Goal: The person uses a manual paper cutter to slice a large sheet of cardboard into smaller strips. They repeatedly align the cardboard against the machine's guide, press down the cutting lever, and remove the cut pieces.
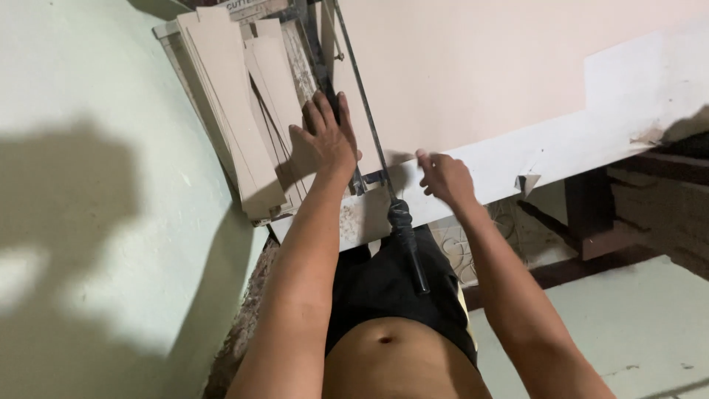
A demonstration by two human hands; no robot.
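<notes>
Large pale sheet (pixel 480 74) flat across worktable (pixel 591 140). Cardboard stack (pixel 236 111) at left, pressed under spread left hand (pixel 325 137). Cutter lever (pixel 369 125) lowered between hands. Right hand (pixel 443 177) loosely curled at sheet's edge, holding nothing.

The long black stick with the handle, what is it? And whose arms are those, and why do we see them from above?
The camera sits on a person's head and looks down, so the arms are that person's own. The stick is the lever arm of a paper cutter; its black handle points toward the belly. The left hand lies flat on cut cardboard strips stacked at the cutter's left. The right hand touches the near edge of a big pale sheet on the table. Neither hand grips anything.
</notes>
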